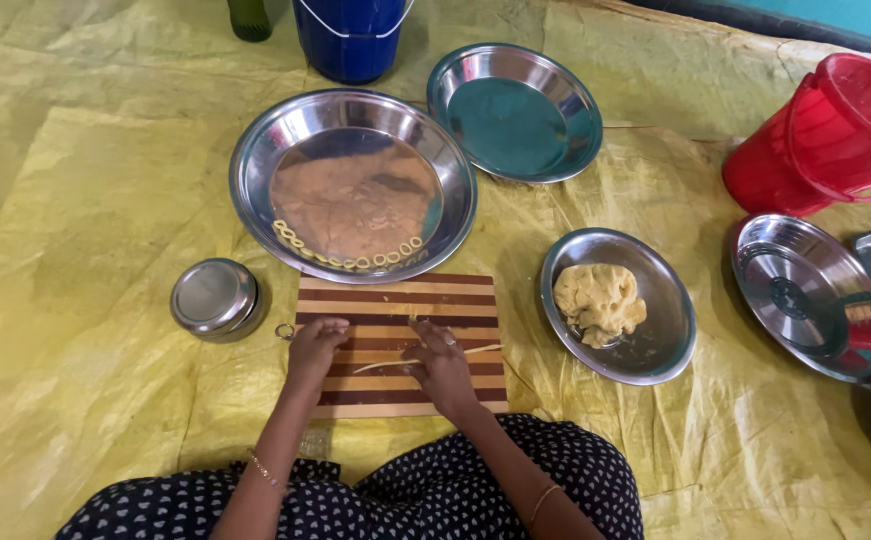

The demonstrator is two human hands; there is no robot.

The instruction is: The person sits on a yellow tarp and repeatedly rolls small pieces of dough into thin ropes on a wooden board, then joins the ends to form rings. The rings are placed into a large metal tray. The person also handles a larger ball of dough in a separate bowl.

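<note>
Both hands flat, fingers pressed together: left hand [314,343] & right hand [440,358] on thin pale dough rope [393,363], striped brown wooden board [401,300]. Prob soft, tears easily; lift near the middle.

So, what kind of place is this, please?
Probably a home floor used for making snacks by hand. A yellow sheet covers the ground, a striped cutting board lies on it, and steel plates hold dough and small dough rings.

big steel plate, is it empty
No, a curved row of small dough rings lies along the near edge of the big steel plate.
</note>
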